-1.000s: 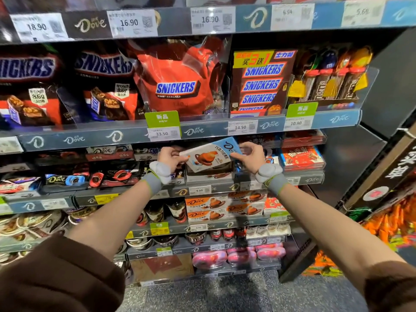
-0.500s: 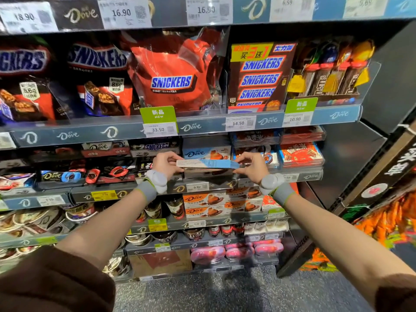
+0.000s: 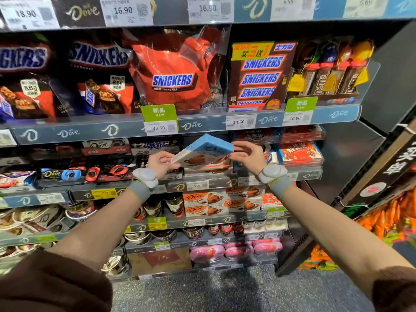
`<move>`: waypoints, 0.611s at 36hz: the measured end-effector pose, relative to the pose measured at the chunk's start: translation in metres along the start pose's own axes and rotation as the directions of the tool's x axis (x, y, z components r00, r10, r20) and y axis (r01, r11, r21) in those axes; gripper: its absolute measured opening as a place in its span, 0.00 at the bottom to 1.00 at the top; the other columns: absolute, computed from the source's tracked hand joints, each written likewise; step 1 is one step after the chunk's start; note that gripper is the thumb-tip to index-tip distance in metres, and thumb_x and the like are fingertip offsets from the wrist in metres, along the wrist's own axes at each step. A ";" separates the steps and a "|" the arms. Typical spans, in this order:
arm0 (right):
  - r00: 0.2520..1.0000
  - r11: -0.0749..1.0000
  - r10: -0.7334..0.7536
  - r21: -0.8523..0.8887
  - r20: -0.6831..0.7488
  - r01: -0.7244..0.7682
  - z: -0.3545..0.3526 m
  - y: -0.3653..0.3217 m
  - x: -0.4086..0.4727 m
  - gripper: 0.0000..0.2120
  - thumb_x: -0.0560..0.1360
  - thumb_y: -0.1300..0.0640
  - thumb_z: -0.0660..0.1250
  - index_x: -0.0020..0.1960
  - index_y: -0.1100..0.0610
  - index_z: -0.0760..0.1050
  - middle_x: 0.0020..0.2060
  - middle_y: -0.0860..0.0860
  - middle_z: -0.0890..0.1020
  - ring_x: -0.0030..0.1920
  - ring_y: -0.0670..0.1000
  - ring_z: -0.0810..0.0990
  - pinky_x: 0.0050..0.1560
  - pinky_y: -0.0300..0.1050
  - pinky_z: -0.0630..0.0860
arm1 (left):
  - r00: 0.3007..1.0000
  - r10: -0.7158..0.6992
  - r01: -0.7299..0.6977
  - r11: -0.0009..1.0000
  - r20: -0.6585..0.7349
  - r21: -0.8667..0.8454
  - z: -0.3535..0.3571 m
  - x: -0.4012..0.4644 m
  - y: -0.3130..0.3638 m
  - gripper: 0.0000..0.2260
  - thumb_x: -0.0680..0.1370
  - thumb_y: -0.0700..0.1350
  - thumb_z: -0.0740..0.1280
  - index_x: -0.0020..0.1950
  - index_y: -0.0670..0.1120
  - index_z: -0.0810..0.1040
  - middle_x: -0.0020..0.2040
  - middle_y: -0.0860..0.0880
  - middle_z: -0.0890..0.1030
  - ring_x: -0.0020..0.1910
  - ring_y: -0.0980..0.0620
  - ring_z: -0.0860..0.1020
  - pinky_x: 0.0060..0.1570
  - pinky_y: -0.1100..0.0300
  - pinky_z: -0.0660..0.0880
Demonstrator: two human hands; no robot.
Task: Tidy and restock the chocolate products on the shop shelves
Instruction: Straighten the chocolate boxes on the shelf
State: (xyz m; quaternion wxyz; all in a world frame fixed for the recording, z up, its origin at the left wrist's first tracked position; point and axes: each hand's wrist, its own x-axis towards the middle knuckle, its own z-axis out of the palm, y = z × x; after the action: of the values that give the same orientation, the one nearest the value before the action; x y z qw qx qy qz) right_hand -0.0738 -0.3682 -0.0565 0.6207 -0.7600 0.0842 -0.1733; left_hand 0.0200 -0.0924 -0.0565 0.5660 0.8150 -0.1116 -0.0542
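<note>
A flat blue-and-white Dove chocolate box (image 3: pixel 203 153) is held in the air in front of the second shelf (image 3: pixel 202 184), tilted with one blue corner pointing up. My left hand (image 3: pixel 161 164) pinches its lower left corner. My right hand (image 3: pixel 247 156) grips its right end with thumb and fingers. Behind it, more boxes of the same kind (image 3: pixel 209 171) lie on the shelf, partly hidden by the held box.
Snickers bags (image 3: pixel 173 73) and a Snickers multipack (image 3: pixel 258 79) fill the shelf above. Orange Dove boxes (image 3: pixel 222 201) sit one shelf below. Red biscuit boxes (image 3: pixel 299 154) stand at the right. A dark side display (image 3: pixel 382 172) juts out on the right.
The box was held flat and edge-on against the stack half a second ago. It is now lifted slightly and tipped, its face and blue corner showing. Both hands stayed on it.
</note>
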 end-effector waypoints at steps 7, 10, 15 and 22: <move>0.989 0.993 0.110 -0.063 0.097 -0.104 0.007 0.001 -0.007 0.16 0.72 0.73 0.67 0.60 0.68 0.75 0.46 0.59 0.82 0.35 0.43 0.81 0.35 0.34 0.80 | 0.999 -0.007 0.006 1.000 -0.032 -0.017 0.000 0.001 -0.001 0.16 0.67 0.24 0.71 0.54 0.30 0.77 0.46 0.41 0.79 0.28 0.66 0.78 0.31 0.73 0.74; 0.970 0.978 0.197 0.045 0.143 -0.205 0.011 -0.005 -0.009 0.10 0.77 0.71 0.61 0.56 0.66 0.75 0.32 0.50 0.84 0.30 0.42 0.82 0.31 0.34 0.78 | 0.997 0.003 -0.003 1.000 -0.077 0.001 -0.001 0.003 -0.002 0.15 0.67 0.24 0.71 0.52 0.33 0.77 0.49 0.38 0.79 0.31 0.62 0.79 0.32 0.73 0.75; 0.887 0.816 0.389 0.354 0.249 -0.457 0.011 -0.014 -0.005 0.13 0.81 0.60 0.53 0.55 0.68 0.71 0.32 0.58 0.84 0.33 0.55 0.84 0.35 0.42 0.81 | 0.987 0.096 -0.088 0.994 -0.128 0.068 0.004 0.000 0.003 0.13 0.67 0.25 0.72 0.49 0.35 0.79 0.51 0.35 0.81 0.34 0.64 0.78 0.33 0.74 0.74; 0.866 0.701 0.464 0.521 0.185 -0.487 0.004 -0.014 -0.005 0.07 0.78 0.60 0.63 0.46 0.65 0.74 0.40 0.59 0.81 0.39 0.53 0.82 0.37 0.42 0.82 | 0.900 0.435 -0.377 0.773 0.007 0.511 0.008 -0.023 0.003 0.12 0.70 0.31 0.68 0.50 0.44 0.82 0.47 0.47 0.84 0.44 0.49 0.80 0.47 0.58 0.75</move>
State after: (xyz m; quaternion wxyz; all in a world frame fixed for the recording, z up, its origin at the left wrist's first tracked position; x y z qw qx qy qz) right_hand -0.0786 -0.3601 -0.0440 0.8377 -0.5035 0.2114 -0.0088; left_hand -0.0043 -0.0954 -0.0573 0.3389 0.8913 -0.2635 0.1458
